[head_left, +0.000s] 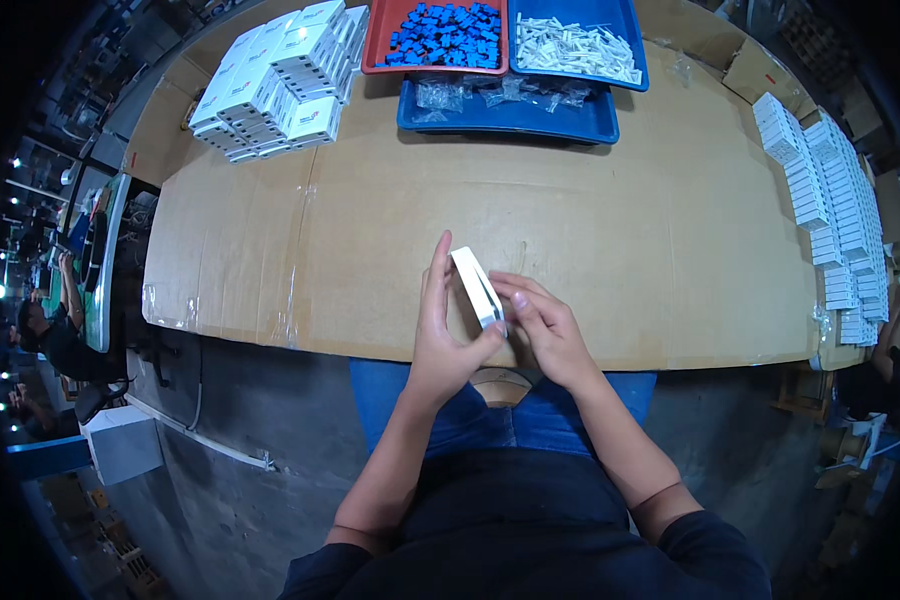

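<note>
A small flat white box (478, 287) stands on edge above the near part of the table, tilted, with a dark gap along its right side. My left hand (443, 335) grips it, fingers upright along its left side and thumb at its lower end. My right hand (547, 328) is at the box's right edge, its fingers bent against it and its thumb close by. Whatever may lie between the right fingertips is too small to make out.
Stacked white boxes (270, 85) stand at the far left, and long rows of small white boxes (820, 190) line the right edge. At the back are a red tray (370, 50) of blue pieces, a blue tray (642, 60) of white pieces and a lower blue tray (510, 125) with clear bags.
</note>
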Demonstrator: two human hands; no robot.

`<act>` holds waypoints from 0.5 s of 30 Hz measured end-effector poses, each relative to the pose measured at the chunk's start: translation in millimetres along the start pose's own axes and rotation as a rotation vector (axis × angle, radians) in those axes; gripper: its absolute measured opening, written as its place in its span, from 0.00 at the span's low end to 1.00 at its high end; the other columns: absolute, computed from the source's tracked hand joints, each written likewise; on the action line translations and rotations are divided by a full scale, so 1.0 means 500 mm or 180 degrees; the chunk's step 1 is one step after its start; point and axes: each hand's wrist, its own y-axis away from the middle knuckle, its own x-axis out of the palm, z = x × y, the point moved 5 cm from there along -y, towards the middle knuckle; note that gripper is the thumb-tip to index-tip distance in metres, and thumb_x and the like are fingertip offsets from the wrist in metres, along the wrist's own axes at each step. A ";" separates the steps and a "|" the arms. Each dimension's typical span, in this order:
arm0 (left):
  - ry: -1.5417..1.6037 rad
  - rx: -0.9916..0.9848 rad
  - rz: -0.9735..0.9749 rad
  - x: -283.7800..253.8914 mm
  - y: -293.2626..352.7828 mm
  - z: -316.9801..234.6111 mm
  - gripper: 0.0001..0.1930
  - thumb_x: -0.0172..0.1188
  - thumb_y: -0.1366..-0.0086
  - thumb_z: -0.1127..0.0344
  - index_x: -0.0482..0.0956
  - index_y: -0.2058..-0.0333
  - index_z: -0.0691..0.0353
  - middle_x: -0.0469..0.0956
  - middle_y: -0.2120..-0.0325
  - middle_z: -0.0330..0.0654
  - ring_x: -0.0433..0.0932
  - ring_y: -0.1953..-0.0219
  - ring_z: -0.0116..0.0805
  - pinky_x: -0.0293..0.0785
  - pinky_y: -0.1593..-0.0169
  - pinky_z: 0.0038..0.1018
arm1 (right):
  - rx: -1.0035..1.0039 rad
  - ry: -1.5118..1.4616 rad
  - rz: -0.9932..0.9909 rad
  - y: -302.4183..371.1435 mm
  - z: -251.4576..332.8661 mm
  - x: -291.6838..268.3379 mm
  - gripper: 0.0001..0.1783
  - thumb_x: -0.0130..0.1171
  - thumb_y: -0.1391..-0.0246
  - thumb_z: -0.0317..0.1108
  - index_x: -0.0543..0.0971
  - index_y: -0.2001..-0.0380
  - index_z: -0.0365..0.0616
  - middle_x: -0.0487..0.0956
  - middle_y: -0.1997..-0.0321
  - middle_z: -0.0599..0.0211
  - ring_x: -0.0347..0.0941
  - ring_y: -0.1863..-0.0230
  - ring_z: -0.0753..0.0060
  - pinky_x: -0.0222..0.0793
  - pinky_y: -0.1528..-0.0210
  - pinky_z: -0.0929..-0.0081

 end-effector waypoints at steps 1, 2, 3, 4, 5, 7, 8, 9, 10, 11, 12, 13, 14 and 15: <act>-0.0100 0.0199 0.0075 0.004 0.006 -0.011 0.57 0.65 0.47 0.77 0.42 0.22 0.61 0.60 0.34 0.55 0.64 0.30 0.48 0.57 0.25 0.41 | 0.1007 -0.0838 0.0082 0.009 -0.008 0.000 0.21 0.53 0.25 0.38 0.77 0.38 0.37 0.79 0.39 0.59 0.75 0.40 0.69 0.72 0.38 0.71; -0.0196 0.0398 0.0165 0.011 0.009 -0.022 0.58 0.65 0.50 0.76 0.42 0.22 0.61 0.59 0.33 0.55 0.61 0.28 0.48 0.53 0.23 0.42 | 0.0995 -0.0838 0.0066 0.010 -0.009 -0.003 0.21 0.53 0.25 0.38 0.77 0.38 0.37 0.79 0.39 0.59 0.75 0.40 0.69 0.72 0.38 0.71; -0.0374 0.0505 0.0326 0.016 0.009 -0.025 0.60 0.66 0.52 0.76 0.41 0.22 0.61 0.55 0.31 0.55 0.58 0.25 0.49 0.52 0.23 0.42 | 0.0825 -0.0747 0.0129 0.010 -0.007 -0.005 0.22 0.55 0.26 0.39 0.75 0.37 0.36 0.79 0.40 0.58 0.76 0.40 0.70 0.73 0.39 0.71; -0.0374 0.0514 0.0343 0.018 0.010 -0.023 0.60 0.66 0.52 0.76 0.41 0.22 0.61 0.55 0.31 0.55 0.58 0.25 0.49 0.52 0.23 0.42 | 0.0655 -0.0655 0.0192 0.010 -0.003 -0.007 0.23 0.56 0.27 0.39 0.74 0.37 0.35 0.78 0.40 0.57 0.76 0.41 0.71 0.73 0.40 0.71; -0.0298 0.0472 0.0449 0.022 0.012 -0.020 0.61 0.65 0.52 0.78 0.39 0.22 0.60 0.54 0.29 0.54 0.56 0.24 0.48 0.51 0.22 0.41 | 0.0733 -0.0878 0.0175 0.010 -0.001 -0.009 0.25 0.61 0.30 0.37 0.72 0.37 0.34 0.77 0.39 0.55 0.76 0.40 0.70 0.74 0.39 0.69; -0.0225 0.0439 0.0562 0.024 0.013 -0.018 0.61 0.63 0.52 0.81 0.37 0.22 0.59 0.52 0.27 0.53 0.54 0.23 0.46 0.49 0.22 0.41 | 0.0660 -0.0914 0.0115 0.011 0.007 -0.010 0.26 0.63 0.32 0.35 0.71 0.37 0.35 0.76 0.38 0.55 0.75 0.39 0.70 0.74 0.37 0.67; -0.0531 0.0581 0.0585 0.023 0.015 -0.022 0.59 0.66 0.49 0.72 0.39 0.22 0.61 0.52 0.27 0.54 0.54 0.23 0.49 0.50 0.22 0.42 | 0.0600 -0.0951 0.0066 0.013 0.010 -0.010 0.27 0.66 0.34 0.33 0.71 0.37 0.35 0.75 0.37 0.55 0.75 0.38 0.69 0.73 0.35 0.66; -0.0837 0.0723 0.0605 0.023 0.016 -0.025 0.58 0.69 0.46 0.64 0.40 0.22 0.63 0.52 0.28 0.56 0.54 0.24 0.51 0.50 0.23 0.43 | 0.0592 -0.0950 0.0066 0.014 0.011 -0.008 0.27 0.66 0.34 0.33 0.71 0.37 0.35 0.75 0.37 0.55 0.75 0.38 0.69 0.73 0.35 0.66; -0.0840 0.0730 0.0605 0.026 0.016 -0.019 0.58 0.69 0.46 0.64 0.40 0.22 0.63 0.52 0.28 0.56 0.54 0.24 0.51 0.50 0.23 0.43 | 0.0538 -0.1044 0.0019 0.014 0.012 -0.007 0.29 0.67 0.36 0.31 0.71 0.36 0.35 0.73 0.35 0.55 0.73 0.36 0.67 0.71 0.32 0.65; -0.0232 0.0664 0.0414 0.025 0.013 -0.010 0.55 0.66 0.40 0.58 0.41 0.23 0.63 0.52 0.28 0.56 0.55 0.24 0.51 0.50 0.23 0.42 | 0.0485 -0.1139 -0.0022 0.015 0.012 -0.005 0.31 0.68 0.38 0.29 0.70 0.35 0.35 0.72 0.33 0.55 0.71 0.33 0.65 0.69 0.30 0.63; 0.0376 0.0596 0.0221 0.025 0.012 -0.003 0.52 0.63 0.34 0.51 0.41 0.23 0.64 0.53 0.27 0.57 0.55 0.24 0.51 0.50 0.23 0.42 | 0.0478 -0.1138 -0.0013 0.018 0.010 0.001 0.31 0.68 0.38 0.29 0.70 0.35 0.35 0.72 0.33 0.55 0.71 0.33 0.65 0.69 0.30 0.63; 0.0373 0.0605 0.0214 0.029 0.016 -0.001 0.52 0.63 0.34 0.51 0.41 0.23 0.64 0.53 0.27 0.57 0.55 0.24 0.51 0.50 0.23 0.42 | 0.0236 -0.1004 0.0021 0.020 0.015 0.008 0.32 0.68 0.39 0.28 0.69 0.34 0.35 0.71 0.32 0.54 0.69 0.30 0.64 0.67 0.28 0.62; 0.0439 0.0402 0.0205 0.036 0.017 -0.004 0.49 0.55 0.30 0.43 0.40 0.22 0.62 0.53 0.27 0.55 0.54 0.24 0.49 0.51 0.24 0.43 | -0.0006 -0.0872 0.0055 0.021 0.019 0.016 0.33 0.68 0.40 0.27 0.69 0.33 0.34 0.69 0.30 0.53 0.66 0.28 0.62 0.65 0.27 0.60; 0.0505 0.0200 0.0196 0.043 0.018 -0.002 0.48 0.47 0.26 0.35 0.40 0.22 0.60 0.53 0.27 0.54 0.54 0.24 0.48 0.53 0.24 0.43 | -0.0404 -0.0704 0.0044 0.019 0.026 0.023 0.33 0.67 0.41 0.27 0.71 0.33 0.34 0.67 0.28 0.48 0.64 0.26 0.56 0.61 0.25 0.58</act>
